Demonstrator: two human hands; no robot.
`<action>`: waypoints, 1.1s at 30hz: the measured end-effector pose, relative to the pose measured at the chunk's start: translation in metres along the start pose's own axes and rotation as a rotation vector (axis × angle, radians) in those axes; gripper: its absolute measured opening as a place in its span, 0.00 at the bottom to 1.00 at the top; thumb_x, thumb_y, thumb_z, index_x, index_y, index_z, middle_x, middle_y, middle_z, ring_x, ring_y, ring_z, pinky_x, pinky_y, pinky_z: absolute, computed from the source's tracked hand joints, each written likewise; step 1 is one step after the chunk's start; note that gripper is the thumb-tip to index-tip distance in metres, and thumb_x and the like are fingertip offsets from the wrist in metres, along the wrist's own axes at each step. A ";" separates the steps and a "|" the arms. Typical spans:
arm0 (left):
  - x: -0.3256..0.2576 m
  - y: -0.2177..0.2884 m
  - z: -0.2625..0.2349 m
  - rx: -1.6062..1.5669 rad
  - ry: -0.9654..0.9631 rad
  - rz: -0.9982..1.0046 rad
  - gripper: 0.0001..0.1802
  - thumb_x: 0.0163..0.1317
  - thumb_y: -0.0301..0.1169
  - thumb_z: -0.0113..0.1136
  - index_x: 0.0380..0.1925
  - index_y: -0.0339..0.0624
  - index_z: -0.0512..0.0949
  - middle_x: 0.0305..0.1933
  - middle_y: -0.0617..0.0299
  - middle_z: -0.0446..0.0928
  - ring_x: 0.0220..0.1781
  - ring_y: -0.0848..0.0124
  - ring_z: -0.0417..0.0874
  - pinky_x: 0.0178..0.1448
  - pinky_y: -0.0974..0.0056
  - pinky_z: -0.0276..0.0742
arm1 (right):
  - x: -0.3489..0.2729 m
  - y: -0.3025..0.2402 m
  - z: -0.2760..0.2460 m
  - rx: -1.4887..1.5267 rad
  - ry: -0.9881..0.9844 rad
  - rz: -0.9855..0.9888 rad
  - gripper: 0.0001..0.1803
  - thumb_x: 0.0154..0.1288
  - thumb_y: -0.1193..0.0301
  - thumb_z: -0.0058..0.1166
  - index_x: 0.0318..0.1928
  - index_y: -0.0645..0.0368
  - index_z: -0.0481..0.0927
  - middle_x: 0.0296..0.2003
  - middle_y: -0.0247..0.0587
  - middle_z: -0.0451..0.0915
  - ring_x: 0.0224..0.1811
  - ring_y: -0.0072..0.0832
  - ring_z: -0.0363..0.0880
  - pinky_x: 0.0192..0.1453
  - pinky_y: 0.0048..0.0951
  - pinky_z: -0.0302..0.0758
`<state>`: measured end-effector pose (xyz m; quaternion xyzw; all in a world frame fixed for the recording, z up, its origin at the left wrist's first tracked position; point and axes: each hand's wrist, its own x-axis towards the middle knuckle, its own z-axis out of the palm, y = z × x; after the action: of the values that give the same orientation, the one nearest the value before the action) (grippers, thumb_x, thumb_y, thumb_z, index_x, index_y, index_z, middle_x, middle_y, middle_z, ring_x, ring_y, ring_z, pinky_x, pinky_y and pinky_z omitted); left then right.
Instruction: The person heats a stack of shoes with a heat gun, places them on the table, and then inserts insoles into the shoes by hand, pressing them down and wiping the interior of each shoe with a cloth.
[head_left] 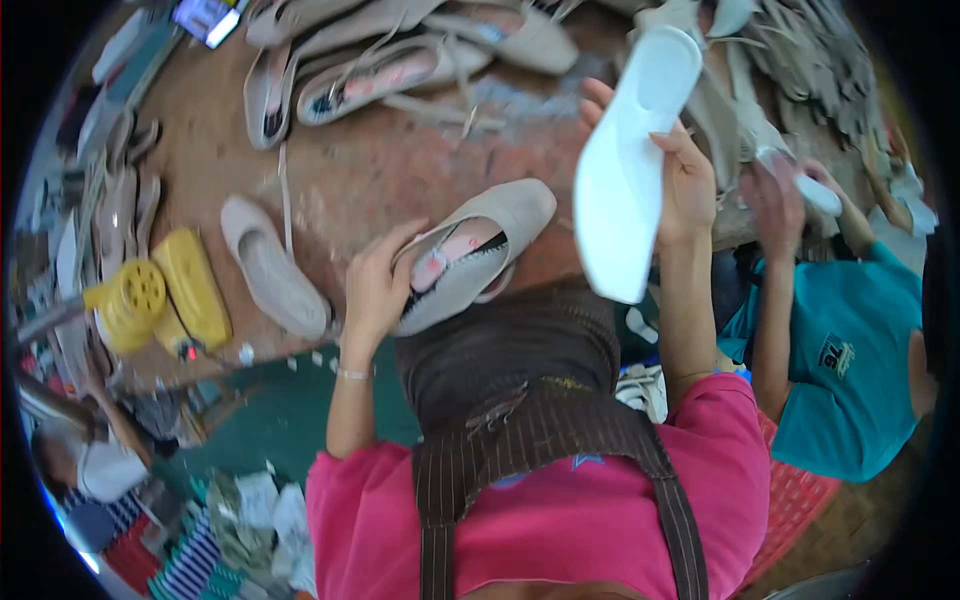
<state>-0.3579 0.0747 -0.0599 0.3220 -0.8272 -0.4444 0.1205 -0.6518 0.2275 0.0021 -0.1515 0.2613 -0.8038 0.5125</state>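
Here, your left hand (378,285) is clamped on the heel end of the beige shoe (490,265), whose long axis slants toward its toe at upper right. Right of that shoe, apart from it, you hold up the white sole piece (635,165), its length nearer upright. Your right hand (690,185) grips it, thumb on the face (fingertips show past its left edge), and is the farther hand from the shoe. The shoe looks matt, with pinkish patches inside; the sole piece is smooth, with an oval hollow at its upper end.
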 end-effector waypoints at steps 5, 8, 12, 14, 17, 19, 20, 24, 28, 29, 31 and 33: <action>-0.030 -0.010 -0.001 0.334 0.296 0.070 0.18 0.62 0.32 0.62 0.52 0.40 0.80 0.45 0.49 0.81 0.48 0.52 0.80 0.52 0.53 0.75 | -0.023 0.017 -0.015 -0.370 0.161 -0.096 0.36 0.78 0.53 0.34 0.73 0.67 0.53 0.57 0.55 0.74 0.60 0.46 0.74 0.64 0.41 0.73; -0.061 -0.003 0.008 0.472 0.505 -0.068 0.22 0.61 0.33 0.66 0.55 0.39 0.78 0.48 0.51 0.79 0.49 0.54 0.80 0.52 0.56 0.76 | -0.038 0.010 0.006 -0.818 0.082 -0.133 0.39 0.77 0.47 0.35 0.73 0.67 0.54 0.58 0.50 0.72 0.53 0.35 0.74 0.57 0.35 0.73; -0.095 0.000 0.025 0.364 0.413 -0.432 0.31 0.61 0.40 0.67 0.60 0.37 0.73 0.44 0.48 0.75 0.39 0.53 0.80 0.46 0.55 0.77 | -0.031 0.038 0.020 -1.946 -0.268 -0.571 0.31 0.67 0.60 0.49 0.68 0.61 0.69 0.59 0.52 0.74 0.53 0.45 0.73 0.59 0.43 0.68; -0.095 0.000 0.026 0.219 0.398 -0.440 0.32 0.60 0.37 0.69 0.61 0.35 0.71 0.43 0.51 0.73 0.35 0.61 0.81 0.38 0.60 0.79 | -0.035 0.063 0.035 -2.057 -0.469 -0.441 0.27 0.60 0.65 0.58 0.61 0.55 0.78 0.57 0.48 0.76 0.52 0.43 0.73 0.59 0.42 0.68; -0.078 0.000 0.027 -0.107 0.522 -0.320 0.34 0.56 0.25 0.71 0.62 0.32 0.70 0.44 0.57 0.69 0.36 0.74 0.78 0.32 0.73 0.81 | -0.035 0.115 0.031 -1.889 -0.646 -0.427 0.21 0.52 0.70 0.64 0.51 0.53 0.85 0.53 0.45 0.78 0.54 0.40 0.74 0.59 0.41 0.70; -0.071 -0.010 0.026 -0.144 0.493 -0.263 0.33 0.57 0.26 0.71 0.62 0.31 0.70 0.45 0.57 0.68 0.35 0.73 0.78 0.33 0.73 0.82 | -0.034 0.142 0.027 -1.771 -0.601 -0.353 0.17 0.48 0.72 0.66 0.42 0.55 0.88 0.51 0.44 0.80 0.55 0.39 0.76 0.60 0.41 0.71; -0.071 -0.017 0.025 -0.179 0.461 -0.206 0.33 0.58 0.26 0.71 0.62 0.31 0.70 0.45 0.57 0.68 0.35 0.73 0.78 0.34 0.73 0.83 | -0.031 0.150 0.025 -1.764 -0.609 -0.355 0.17 0.48 0.72 0.66 0.42 0.55 0.88 0.51 0.44 0.80 0.55 0.39 0.76 0.60 0.41 0.71; -0.070 -0.031 0.027 -0.252 0.466 -0.219 0.31 0.56 0.28 0.73 0.59 0.30 0.73 0.45 0.59 0.68 0.36 0.75 0.78 0.32 0.72 0.83 | -0.022 0.170 0.027 -1.677 -0.538 -0.341 0.13 0.48 0.73 0.65 0.38 0.57 0.89 0.47 0.45 0.82 0.53 0.40 0.79 0.59 0.40 0.74; -0.066 -0.034 0.027 -0.302 0.509 -0.236 0.27 0.54 0.26 0.74 0.54 0.30 0.77 0.42 0.60 0.70 0.35 0.77 0.77 0.30 0.73 0.82 | -0.019 0.184 0.031 -1.592 -0.523 -0.240 0.13 0.49 0.74 0.65 0.38 0.58 0.88 0.46 0.47 0.82 0.52 0.41 0.80 0.59 0.40 0.75; -0.065 -0.035 0.027 -0.306 0.511 -0.242 0.27 0.54 0.26 0.74 0.54 0.30 0.77 0.42 0.60 0.70 0.35 0.77 0.77 0.30 0.73 0.82 | -0.018 0.185 0.030 -1.593 -0.528 -0.234 0.13 0.49 0.74 0.65 0.38 0.58 0.88 0.46 0.47 0.82 0.52 0.41 0.80 0.59 0.40 0.75; -0.063 -0.037 0.028 -0.336 0.532 -0.254 0.24 0.53 0.24 0.74 0.50 0.29 0.79 0.40 0.62 0.71 0.34 0.78 0.76 0.29 0.74 0.81 | -0.016 0.188 0.028 -1.583 -0.512 -0.180 0.13 0.49 0.75 0.65 0.38 0.59 0.88 0.46 0.47 0.82 0.52 0.42 0.80 0.58 0.40 0.75; -0.059 -0.036 0.029 -0.338 0.545 -0.269 0.22 0.53 0.22 0.74 0.49 0.29 0.80 0.39 0.62 0.71 0.32 0.79 0.76 0.28 0.75 0.79 | -0.017 0.190 0.028 -1.608 -0.534 -0.168 0.12 0.50 0.75 0.64 0.38 0.61 0.88 0.48 0.48 0.81 0.53 0.42 0.79 0.58 0.40 0.75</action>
<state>-0.3119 0.1177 -0.1006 0.5106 -0.6295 -0.4846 0.3289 -0.4892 0.1709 -0.0837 -0.6727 0.6111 -0.3466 0.2320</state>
